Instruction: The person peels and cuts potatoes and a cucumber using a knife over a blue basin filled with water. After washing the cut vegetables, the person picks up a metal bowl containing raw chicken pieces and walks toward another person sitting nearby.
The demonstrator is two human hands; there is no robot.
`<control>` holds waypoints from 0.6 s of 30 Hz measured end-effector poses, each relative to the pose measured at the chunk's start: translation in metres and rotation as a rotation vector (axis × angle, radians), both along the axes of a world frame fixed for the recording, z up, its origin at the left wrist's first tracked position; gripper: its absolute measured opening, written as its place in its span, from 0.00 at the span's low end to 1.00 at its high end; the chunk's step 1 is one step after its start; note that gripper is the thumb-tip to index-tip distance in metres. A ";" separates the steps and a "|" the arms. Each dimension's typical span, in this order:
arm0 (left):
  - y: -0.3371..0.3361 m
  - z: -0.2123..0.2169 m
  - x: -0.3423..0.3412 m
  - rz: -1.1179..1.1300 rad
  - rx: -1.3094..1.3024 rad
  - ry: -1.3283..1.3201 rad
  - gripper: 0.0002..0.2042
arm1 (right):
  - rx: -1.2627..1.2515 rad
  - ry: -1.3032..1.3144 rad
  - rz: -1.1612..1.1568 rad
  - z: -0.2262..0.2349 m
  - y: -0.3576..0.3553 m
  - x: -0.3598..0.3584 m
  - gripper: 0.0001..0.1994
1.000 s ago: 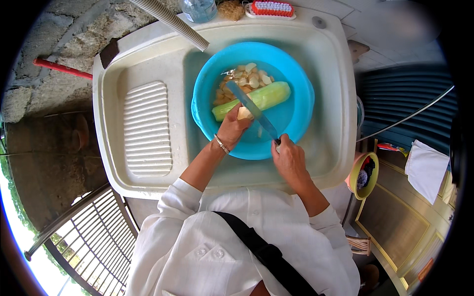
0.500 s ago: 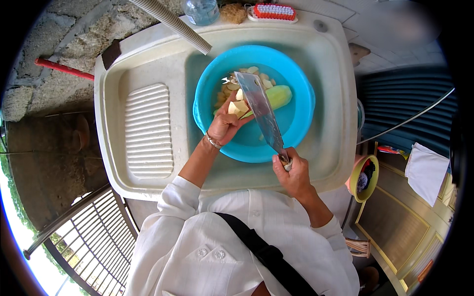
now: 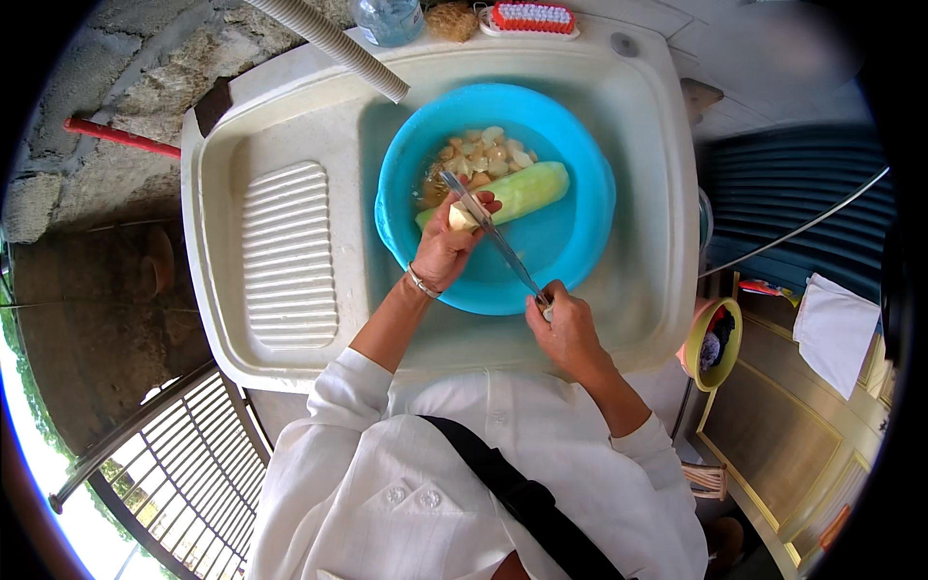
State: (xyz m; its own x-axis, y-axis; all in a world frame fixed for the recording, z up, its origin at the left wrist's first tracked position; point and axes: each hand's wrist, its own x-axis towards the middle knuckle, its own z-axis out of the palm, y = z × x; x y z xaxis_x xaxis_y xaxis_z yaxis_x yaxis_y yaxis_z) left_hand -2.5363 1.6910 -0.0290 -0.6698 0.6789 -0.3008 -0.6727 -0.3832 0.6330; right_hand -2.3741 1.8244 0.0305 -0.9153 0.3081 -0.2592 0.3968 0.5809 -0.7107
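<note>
My left hand point(image 3: 445, 253) is closed around a pale yellow, potato-like vegetable piece point(image 3: 462, 217), above a blue basin point(image 3: 600, 217). My right hand point(image 3: 568, 332) grips the handle of a cleaver point(image 3: 507, 250). Its blade is turned nearly edge-on to the view and crosses over the piece, reaching past the left fingers; whether the edge is cutting in cannot be made out. Under the hands, a long peeled light-green gourd point(image 3: 530, 189) lies slantwise in the water. Several pale cut pieces point(image 3: 483, 149) are gathered at the basin's far side.
The basin stands in a cream sink point(image 3: 648, 300) with a ribbed drainboard point(image 3: 288, 256) on the left. A grey corrugated hose point(image 3: 338, 48) hangs over the far edge, near a clear bottle point(image 3: 389, 21), a brown scourer point(image 3: 451, 21) and a red scrub brush point(image 3: 533, 17).
The cleaver has turned from showing its broad face to nearly edge-on, its tip shifting left and lower. More of the gourd and cut pieces shows. The left hand keeps its hold, its fingers shifted.
</note>
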 end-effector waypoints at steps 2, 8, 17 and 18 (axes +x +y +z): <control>0.004 -0.003 0.001 0.062 -0.032 -0.025 0.42 | 0.124 0.081 0.014 -0.014 -0.004 -0.002 0.10; 0.005 -0.003 -0.007 0.065 0.071 -0.011 0.39 | 0.046 0.100 0.002 -0.015 -0.003 -0.011 0.11; 0.002 -0.013 -0.004 0.076 -0.004 -0.103 0.34 | 0.100 0.076 0.020 -0.035 -0.005 -0.011 0.12; 0.004 -0.015 -0.004 0.008 -0.101 -0.074 0.34 | 0.216 0.058 0.028 -0.043 -0.003 -0.014 0.12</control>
